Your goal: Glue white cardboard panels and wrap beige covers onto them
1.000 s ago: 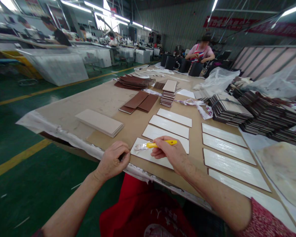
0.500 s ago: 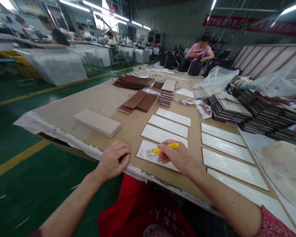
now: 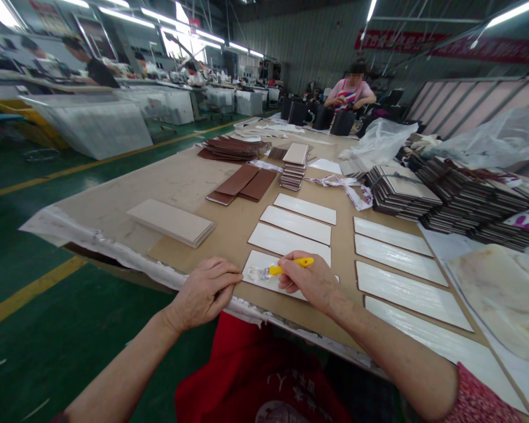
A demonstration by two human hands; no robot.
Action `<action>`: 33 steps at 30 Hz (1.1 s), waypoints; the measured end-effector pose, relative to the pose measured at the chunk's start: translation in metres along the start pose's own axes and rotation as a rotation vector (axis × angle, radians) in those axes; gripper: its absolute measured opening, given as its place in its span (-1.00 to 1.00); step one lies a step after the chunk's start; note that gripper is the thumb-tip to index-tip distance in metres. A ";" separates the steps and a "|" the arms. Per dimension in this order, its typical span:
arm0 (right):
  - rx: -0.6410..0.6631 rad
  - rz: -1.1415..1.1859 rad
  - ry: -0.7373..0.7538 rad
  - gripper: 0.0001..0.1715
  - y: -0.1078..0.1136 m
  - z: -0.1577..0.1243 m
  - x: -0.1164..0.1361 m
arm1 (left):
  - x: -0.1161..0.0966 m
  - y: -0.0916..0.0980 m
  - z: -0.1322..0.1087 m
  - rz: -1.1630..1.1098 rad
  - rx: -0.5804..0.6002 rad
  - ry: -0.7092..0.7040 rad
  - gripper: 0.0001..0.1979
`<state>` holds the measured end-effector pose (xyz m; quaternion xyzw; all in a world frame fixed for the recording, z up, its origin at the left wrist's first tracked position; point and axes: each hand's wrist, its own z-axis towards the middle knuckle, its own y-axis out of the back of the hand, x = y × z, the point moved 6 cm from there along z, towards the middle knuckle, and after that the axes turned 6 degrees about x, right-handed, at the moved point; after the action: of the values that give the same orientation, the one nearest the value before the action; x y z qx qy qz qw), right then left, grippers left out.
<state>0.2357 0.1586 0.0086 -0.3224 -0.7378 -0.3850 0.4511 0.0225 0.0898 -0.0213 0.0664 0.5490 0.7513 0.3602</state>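
In my right hand is a paintbrush with a yellow handle, closed between thumb and fingers. Its bristles rest on the left part of the nearest white panel, where a pale wet smear shows. Part of that panel is covered by my right hand. My left hand lies at the table's front edge, fingers stretched out, their tips touching the panel's left end. Beyond it lie more white panels in a column, and to the right a second column of glossy white panels.
At left lies a small stack of beige boards. Behind are brown pieces, a stack of narrow boards and a brown pile. Bundled boards stand right. A person sits at the far end.
My left hand has moved right and its fingers have straightened out to the panel's end. The brush stays on the panel's left part. The whole view has shifted slightly.
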 end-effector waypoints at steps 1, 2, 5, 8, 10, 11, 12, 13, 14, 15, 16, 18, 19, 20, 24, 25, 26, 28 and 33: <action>0.000 -0.015 -0.006 -0.79 0.003 -0.002 -0.002 | -0.001 0.000 0.000 -0.002 0.007 0.001 -0.70; -0.003 -0.025 -0.018 -0.79 0.008 -0.004 -0.005 | -0.002 0.000 0.001 -0.004 0.015 0.002 -0.71; -0.021 -0.024 -0.071 -0.79 0.023 -0.013 -0.012 | -0.002 0.000 0.003 -0.005 0.026 0.025 -0.73; -0.051 -0.032 -0.113 -0.78 0.039 -0.026 -0.013 | -0.002 0.000 0.004 0.008 0.026 0.044 -0.77; -0.076 -0.038 -0.138 -0.78 0.049 -0.035 -0.014 | -0.003 0.000 0.005 0.020 0.023 0.046 -0.79; -0.087 -0.038 -0.144 -0.78 0.054 -0.039 -0.016 | -0.003 0.000 0.005 0.024 0.023 0.046 -0.80; -0.093 -0.037 -0.145 -0.77 0.059 -0.042 -0.018 | -0.003 0.000 0.005 0.028 0.021 0.046 -0.81; -0.098 -0.037 -0.144 -0.77 0.065 -0.046 -0.020 | -0.003 -0.001 0.005 0.031 0.019 0.045 -0.82; -0.106 -0.037 -0.144 -0.76 0.070 -0.049 -0.023 | -0.002 -0.001 0.005 0.033 0.018 0.043 -0.83; -0.116 -0.035 -0.146 -0.75 0.076 -0.052 -0.026 | -0.002 -0.002 0.005 0.037 0.019 0.042 -0.84; -0.127 -0.031 -0.147 -0.74 0.081 -0.055 -0.029 | -0.001 -0.003 0.005 0.039 0.021 0.041 -0.84; -0.154 -0.018 -0.150 -0.73 0.093 -0.062 -0.036 | 0.000 -0.004 0.005 0.041 0.021 0.037 -0.85; -0.167 -0.017 -0.151 -0.72 0.098 -0.065 -0.038 | 0.000 -0.005 0.005 0.040 0.024 0.035 -0.85; -0.176 -0.019 -0.152 -0.71 0.102 -0.069 -0.040 | 0.000 -0.005 0.005 0.039 0.025 0.032 -0.85; -0.193 -0.040 -0.166 -0.68 0.118 -0.082 -0.045 | 0.000 -0.004 0.005 0.039 0.020 0.023 -0.87; -0.193 -0.045 -0.169 -0.68 0.121 -0.085 -0.045 | 0.000 -0.004 0.005 0.040 0.018 0.020 -0.87; -0.193 -0.054 -0.172 -0.68 0.124 -0.088 -0.045 | 0.000 -0.004 0.005 0.040 0.015 0.019 -0.87; -0.195 -0.084 -0.180 -0.66 0.129 -0.094 -0.045 | 0.001 -0.004 0.005 0.039 0.011 0.019 -0.88; -0.252 -0.082 -0.123 -0.59 0.139 -0.105 -0.040 | 0.004 -0.005 0.004 0.034 0.008 0.015 -0.87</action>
<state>0.4095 0.1327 0.0421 -0.3690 -0.7225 -0.4721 0.3449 0.0240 0.0958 -0.0253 0.0714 0.5536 0.7556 0.3428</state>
